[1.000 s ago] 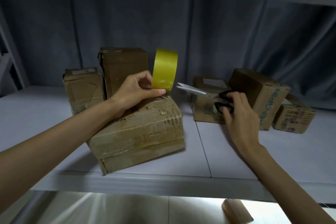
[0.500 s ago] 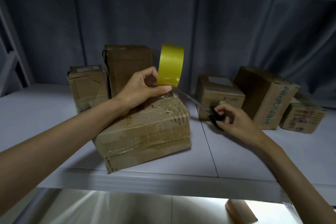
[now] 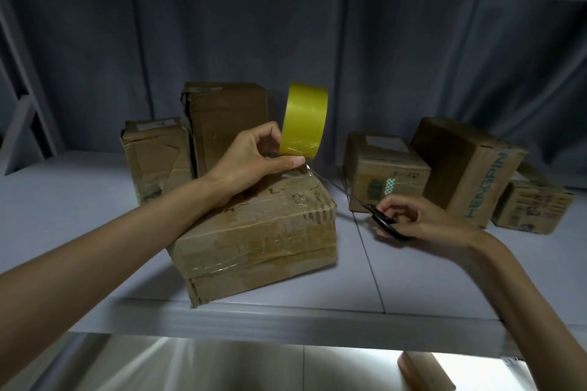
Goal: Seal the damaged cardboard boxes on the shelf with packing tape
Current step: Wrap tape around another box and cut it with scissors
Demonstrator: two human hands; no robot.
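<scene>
Grey shelf (image 3: 413, 279), left grip (image 3: 254, 165) pinching tape roll (image 3: 304, 120) above box (image 3: 260, 232), right grip (image 3: 416, 219) seemingly clasping scissors (image 3: 382, 219)

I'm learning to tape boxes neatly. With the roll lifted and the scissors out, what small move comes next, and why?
Probably close the scissors on the strip just below the tape roll. The left hand holds the roll above the front box, tape already runs over its top, and the right hand aims the blades at that short strip.

storeroom | grey metal shelf (image 3: 286, 317) | worn cardboard boxes (image 3: 387, 171) (one printed HENGPIN) | curtain backdrop (image 3: 222, 41)
</scene>
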